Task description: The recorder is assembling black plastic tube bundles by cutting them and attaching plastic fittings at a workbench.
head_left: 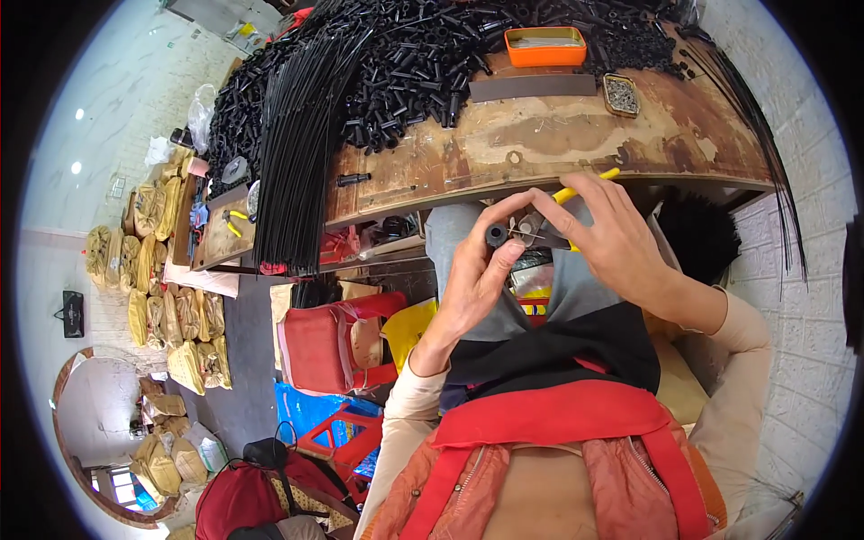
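My left hand (475, 277) is closed around a small black tubular part (496, 236), its round end facing up. Yellow-handled pliers (565, 194) are in my right hand (621, 236), one handle jutting out past the fingers. The metal jaws are right beside the black part, with a thin wire or pin between the two hands. Whether the jaws grip that wire I cannot tell. Both hands are over my lap, just in front of the edge of the wooden workbench (540, 144). One loose black tubular part (354, 179) lies near that edge.
A large heap of black tubular parts (405, 72) covers the back of the bench. Long black rods (301, 153) overhang its left edge. An orange tray (545, 49) and a small dish of metal bits (621, 95) stand behind. A red chair (317, 349) is at left.
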A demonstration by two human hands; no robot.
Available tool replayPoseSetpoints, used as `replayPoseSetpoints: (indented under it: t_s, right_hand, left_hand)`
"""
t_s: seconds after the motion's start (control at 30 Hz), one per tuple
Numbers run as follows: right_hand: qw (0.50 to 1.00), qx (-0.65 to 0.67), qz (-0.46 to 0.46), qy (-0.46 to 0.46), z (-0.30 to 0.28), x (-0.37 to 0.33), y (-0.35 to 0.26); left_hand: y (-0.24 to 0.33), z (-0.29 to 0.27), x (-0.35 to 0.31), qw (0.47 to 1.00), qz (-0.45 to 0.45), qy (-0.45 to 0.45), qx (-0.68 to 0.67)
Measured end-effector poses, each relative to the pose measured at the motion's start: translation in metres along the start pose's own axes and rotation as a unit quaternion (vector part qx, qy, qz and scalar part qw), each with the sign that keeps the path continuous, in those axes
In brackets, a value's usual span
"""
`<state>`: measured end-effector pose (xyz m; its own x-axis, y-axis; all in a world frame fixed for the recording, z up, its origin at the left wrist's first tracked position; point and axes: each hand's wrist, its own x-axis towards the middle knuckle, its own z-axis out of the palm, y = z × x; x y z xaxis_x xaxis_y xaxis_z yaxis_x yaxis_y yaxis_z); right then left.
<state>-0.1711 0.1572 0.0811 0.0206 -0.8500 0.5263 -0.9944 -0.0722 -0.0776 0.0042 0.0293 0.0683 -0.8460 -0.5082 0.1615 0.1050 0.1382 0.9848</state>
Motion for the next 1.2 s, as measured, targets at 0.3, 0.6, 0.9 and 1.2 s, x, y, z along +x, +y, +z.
replayPoseSetpoints:
  t_s: [0.3,0.6,0.9,1.2]
  right_hand:
    - [1.0,-0.015,0.01,0.014,-0.008,-0.005,-0.01]
    - [0.996,0.08,0.001,-0.047,-0.019,-0.021,-0.004]
    - [0.608,0.557,0.292,-0.485,-0.073,-0.006,-0.008]
    - [0.972,0.179,-0.014,-0.149,-0.053,-0.017,0.005]
  left_hand:
    - [0.005,0.006,-0.015,0.999,0.007,0.032,-0.033]
    - [0.004,-0.002,-0.014,0.999,0.006,-0.036,-0.018]
    - [0.017,-0.009,-0.018,0.974,-0.053,-0.219,0.003]
    - [0.011,-0.02,-0.002,0.99,0.005,-0.129,0.066]
